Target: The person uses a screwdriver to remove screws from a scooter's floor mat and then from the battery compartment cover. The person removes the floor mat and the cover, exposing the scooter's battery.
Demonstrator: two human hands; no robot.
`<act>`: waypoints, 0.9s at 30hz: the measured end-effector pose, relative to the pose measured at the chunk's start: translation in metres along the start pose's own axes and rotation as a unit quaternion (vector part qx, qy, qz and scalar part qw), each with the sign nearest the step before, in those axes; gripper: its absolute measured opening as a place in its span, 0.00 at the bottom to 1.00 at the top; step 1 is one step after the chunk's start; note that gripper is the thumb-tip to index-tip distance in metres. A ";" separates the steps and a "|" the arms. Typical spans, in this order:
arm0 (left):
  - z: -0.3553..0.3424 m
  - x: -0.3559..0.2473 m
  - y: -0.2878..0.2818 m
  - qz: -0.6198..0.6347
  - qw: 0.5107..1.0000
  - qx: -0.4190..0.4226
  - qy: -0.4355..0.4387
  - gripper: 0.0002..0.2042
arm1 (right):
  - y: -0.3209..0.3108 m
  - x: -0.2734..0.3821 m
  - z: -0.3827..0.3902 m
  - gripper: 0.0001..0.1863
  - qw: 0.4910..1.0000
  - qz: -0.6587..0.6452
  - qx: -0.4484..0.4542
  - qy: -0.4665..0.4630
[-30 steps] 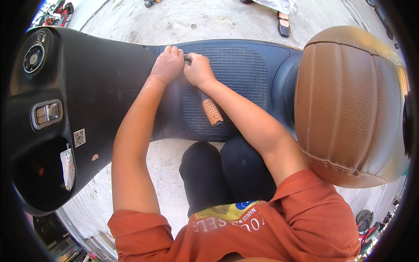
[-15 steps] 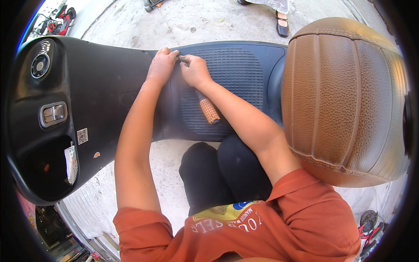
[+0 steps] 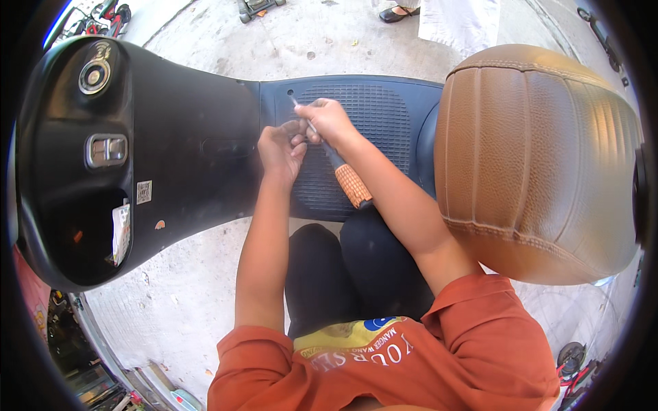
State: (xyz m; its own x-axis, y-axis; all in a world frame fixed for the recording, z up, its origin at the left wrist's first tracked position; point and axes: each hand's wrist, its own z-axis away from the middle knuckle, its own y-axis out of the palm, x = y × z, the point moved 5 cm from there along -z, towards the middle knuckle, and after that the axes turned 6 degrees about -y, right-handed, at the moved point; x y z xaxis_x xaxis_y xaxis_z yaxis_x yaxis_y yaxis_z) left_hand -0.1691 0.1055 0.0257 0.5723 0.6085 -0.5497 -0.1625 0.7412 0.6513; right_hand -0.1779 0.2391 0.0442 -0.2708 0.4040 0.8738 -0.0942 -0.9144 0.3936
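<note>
My right hand is closed around the shaft of a screwdriver, its orange, grid-patterned handle slanting down beneath my forearm. The bright tip points up and left, just short of a small dark hole in the scooter's floorboard. Close by on the left, my left hand has its fingers curled together beside the right fingertips. Blur hides what those fingers may pinch. Both hands are over the ribbed blue-grey foot mat.
The black front panel of the scooter fills the left, with a latch and a storage pocket holding folded paper. A brown padded seat bulges at right. Beyond the scooter, a person's shoe rests on the concrete.
Both hands have drawn back from the floorboard's far left corner, uncovering the hole. The screwdriver has shifted right with my right hand. My view has shifted slightly, and the person beyond has moved left.
</note>
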 end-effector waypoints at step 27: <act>-0.048 0.021 -0.081 -0.057 0.991 -0.066 -0.100 0.09 | 0.053 0.062 0.219 0.14 0.865 0.399 -0.065 -0.298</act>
State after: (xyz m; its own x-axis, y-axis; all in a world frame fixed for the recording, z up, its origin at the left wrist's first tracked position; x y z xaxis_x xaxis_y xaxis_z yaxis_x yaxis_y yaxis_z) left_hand -0.1828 0.0723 -0.0639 0.7393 0.4590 -0.4927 -0.1825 0.8409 0.5096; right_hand 0.0104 0.2204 0.1816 0.2386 -0.4510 0.8600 -0.2215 -0.8876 -0.4040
